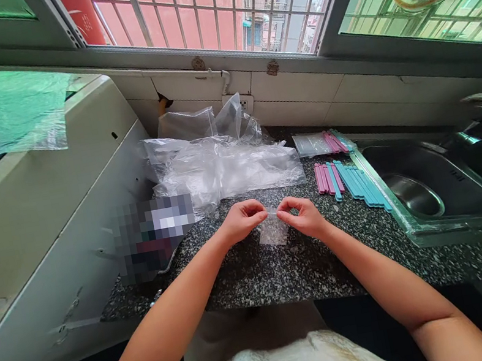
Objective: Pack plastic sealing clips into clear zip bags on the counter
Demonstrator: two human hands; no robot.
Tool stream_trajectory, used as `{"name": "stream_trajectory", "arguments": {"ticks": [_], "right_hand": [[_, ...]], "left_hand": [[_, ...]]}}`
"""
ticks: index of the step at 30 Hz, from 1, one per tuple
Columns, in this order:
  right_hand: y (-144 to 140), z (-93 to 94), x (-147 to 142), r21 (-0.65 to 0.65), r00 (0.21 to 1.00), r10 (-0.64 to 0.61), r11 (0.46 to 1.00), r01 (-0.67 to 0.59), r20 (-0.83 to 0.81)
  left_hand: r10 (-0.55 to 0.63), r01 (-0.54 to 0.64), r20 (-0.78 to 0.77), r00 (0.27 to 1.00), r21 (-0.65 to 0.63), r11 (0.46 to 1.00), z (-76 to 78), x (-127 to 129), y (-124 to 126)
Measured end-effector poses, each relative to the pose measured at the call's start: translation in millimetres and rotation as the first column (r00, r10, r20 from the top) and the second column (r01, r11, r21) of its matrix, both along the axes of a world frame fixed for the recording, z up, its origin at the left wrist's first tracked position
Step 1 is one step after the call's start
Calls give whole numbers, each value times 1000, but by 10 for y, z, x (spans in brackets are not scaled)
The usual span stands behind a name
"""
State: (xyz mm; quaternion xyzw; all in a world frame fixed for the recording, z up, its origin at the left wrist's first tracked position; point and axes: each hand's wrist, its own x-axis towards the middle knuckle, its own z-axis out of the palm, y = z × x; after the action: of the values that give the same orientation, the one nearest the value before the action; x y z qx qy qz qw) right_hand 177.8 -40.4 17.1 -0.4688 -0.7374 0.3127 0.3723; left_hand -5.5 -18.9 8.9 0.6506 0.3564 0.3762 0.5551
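Over the speckled dark countertop (259,283), my left hand (244,220) pinches one upper corner of a small clear plastic bag (273,232). The opposite upper corner is between the thumb and fingers of my right hand (302,217). The bag hangs down between both hands, and the counter's speckles show through it. To the right of my right hand lie pink sealing clips (327,179) and a row of blue sealing clips (360,184). Behind my hands is a heap of clear plastic bags (238,165).
At right a metal sink (435,171) is set into the counter. A flat clear packet (312,144) with more clips lies by the wall. Left stands a large pale appliance-like body (65,217), with a blurred-out object (157,235) beside it. A barred window (201,7) is behind.
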Motion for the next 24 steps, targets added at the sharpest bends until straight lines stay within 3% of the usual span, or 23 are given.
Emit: {"name": "stream_trajectory", "arguments": {"ticks": [24], "right_hand": [[-7,-52,-4,121,994,15,992,-28,109]], "left_hand": [[-3,8,-74,997,71,997,-52,19,5]]}}
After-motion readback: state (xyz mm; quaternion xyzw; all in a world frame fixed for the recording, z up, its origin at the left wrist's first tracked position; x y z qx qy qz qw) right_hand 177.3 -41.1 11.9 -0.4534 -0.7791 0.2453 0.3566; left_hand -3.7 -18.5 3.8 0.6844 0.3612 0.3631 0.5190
